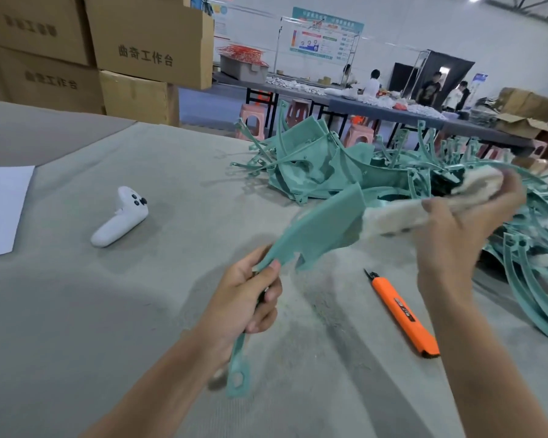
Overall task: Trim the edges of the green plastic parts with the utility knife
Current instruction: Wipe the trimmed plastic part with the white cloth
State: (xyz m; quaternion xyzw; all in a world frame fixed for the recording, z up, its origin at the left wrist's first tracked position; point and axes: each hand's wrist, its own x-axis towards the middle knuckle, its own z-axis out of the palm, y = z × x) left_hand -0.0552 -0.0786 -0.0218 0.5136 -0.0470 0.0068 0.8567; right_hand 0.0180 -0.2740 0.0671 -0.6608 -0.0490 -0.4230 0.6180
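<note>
A smooth white controller (pixel 119 218) lies on the grey felt table (pixel 140 311). The left hand (pixel 247 298) grips a flat, curved green plastic part (pixel 323 229) by its thin stem, above the felt. The orange utility knife (pixel 402 311) lies untouched. The right hand (pixel 456 238) clutches a fuzzy white cloth (pixel 393 216) before the tangled green parts (pixel 323 165).

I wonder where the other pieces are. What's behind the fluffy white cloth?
A pile of green plastic parts lies on the table behind the white cloth, which the right hand holds. The cloth hides part of the pile, and a dark thing at its edge is unclear.
</note>
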